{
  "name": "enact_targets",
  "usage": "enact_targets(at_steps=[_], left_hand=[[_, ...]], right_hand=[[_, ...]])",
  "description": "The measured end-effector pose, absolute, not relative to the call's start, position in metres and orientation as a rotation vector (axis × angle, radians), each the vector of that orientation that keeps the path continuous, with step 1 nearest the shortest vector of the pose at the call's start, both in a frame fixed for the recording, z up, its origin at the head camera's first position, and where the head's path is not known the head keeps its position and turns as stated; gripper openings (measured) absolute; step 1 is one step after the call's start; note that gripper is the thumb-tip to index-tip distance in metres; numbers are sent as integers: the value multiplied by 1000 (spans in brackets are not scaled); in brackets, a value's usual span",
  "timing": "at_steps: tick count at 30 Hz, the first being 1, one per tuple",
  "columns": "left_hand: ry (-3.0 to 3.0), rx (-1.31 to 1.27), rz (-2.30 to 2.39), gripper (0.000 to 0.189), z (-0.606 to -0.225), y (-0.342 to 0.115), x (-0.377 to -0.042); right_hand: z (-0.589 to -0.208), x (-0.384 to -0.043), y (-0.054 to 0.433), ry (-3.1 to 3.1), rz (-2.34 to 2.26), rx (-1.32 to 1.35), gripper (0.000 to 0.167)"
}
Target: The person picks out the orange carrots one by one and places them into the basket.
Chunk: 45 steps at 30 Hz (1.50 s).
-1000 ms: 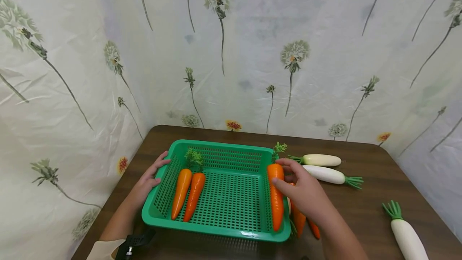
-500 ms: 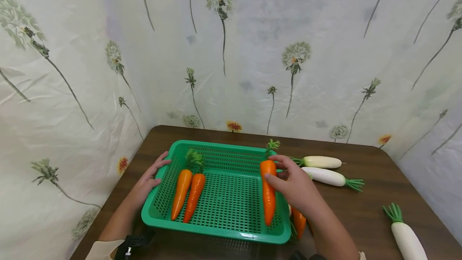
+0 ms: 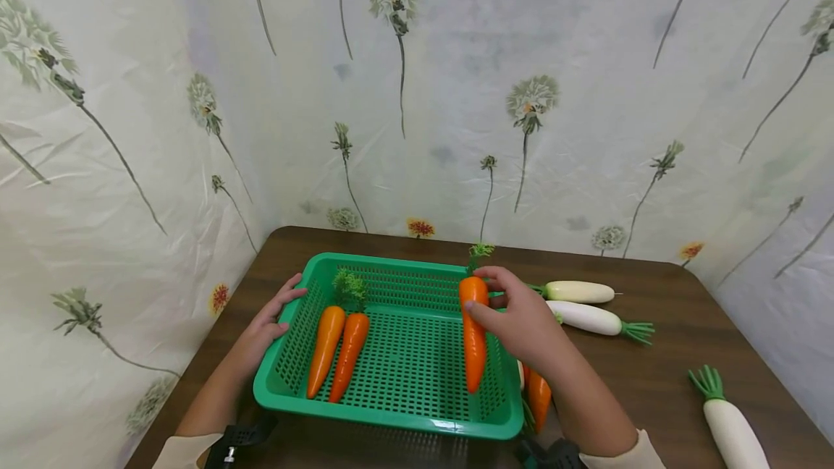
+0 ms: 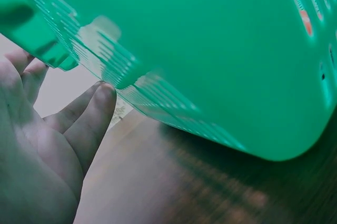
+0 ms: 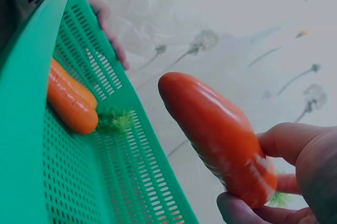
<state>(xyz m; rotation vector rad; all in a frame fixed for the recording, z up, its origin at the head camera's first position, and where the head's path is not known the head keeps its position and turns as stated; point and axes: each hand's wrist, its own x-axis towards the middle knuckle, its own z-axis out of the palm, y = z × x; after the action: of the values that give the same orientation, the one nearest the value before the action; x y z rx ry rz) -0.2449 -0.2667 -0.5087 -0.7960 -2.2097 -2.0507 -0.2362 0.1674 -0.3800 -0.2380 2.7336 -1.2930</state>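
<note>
My right hand [image 3: 524,317] pinches an orange carrot [image 3: 476,353] near its leafy top, thumb on one side and fingers on the other. In the head view the carrot hangs tip down over the right part of a green plastic basket [image 3: 391,422]; in the right wrist view the held carrot [image 5: 210,129] shows apart from the basket wall. My left hand [image 3: 257,339] rests at the basket's left rim, fingers spread and fairly straight. Two carrots [image 3: 326,353] with green tops lie side by side at the left inside the basket.
Right of the basket, more carrots [image 3: 538,400] lie partly hidden by the basket and my right arm. Two white radishes [image 3: 589,317] lie behind my right hand, and another white radish [image 3: 736,433] is at the table's right. A floral curtain [image 3: 443,93] hangs behind the brown table [image 3: 651,396].
My right hand has carried the carrot leftward and a little up, from over the basket's right rim to over its inside. My left hand has stayed at the left rim.
</note>
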Motion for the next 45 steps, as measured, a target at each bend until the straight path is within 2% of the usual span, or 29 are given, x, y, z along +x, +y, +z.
enact_targets(at_steps=[11, 19, 45], left_hand=[[-2244, -716, -2058, 56, -510, -268, -244], [-2216, -800, -2047, 55, -509, -255, -250], [-2214, -780, -2044, 53, -505, -264, -244]], right_hand=[[-376, -250, 149, 2641, -1311, -319, 60], [-369, -253, 148, 2636, -1317, -331, 57], [-370, -282, 109, 2545, -1365, -382, 54]])
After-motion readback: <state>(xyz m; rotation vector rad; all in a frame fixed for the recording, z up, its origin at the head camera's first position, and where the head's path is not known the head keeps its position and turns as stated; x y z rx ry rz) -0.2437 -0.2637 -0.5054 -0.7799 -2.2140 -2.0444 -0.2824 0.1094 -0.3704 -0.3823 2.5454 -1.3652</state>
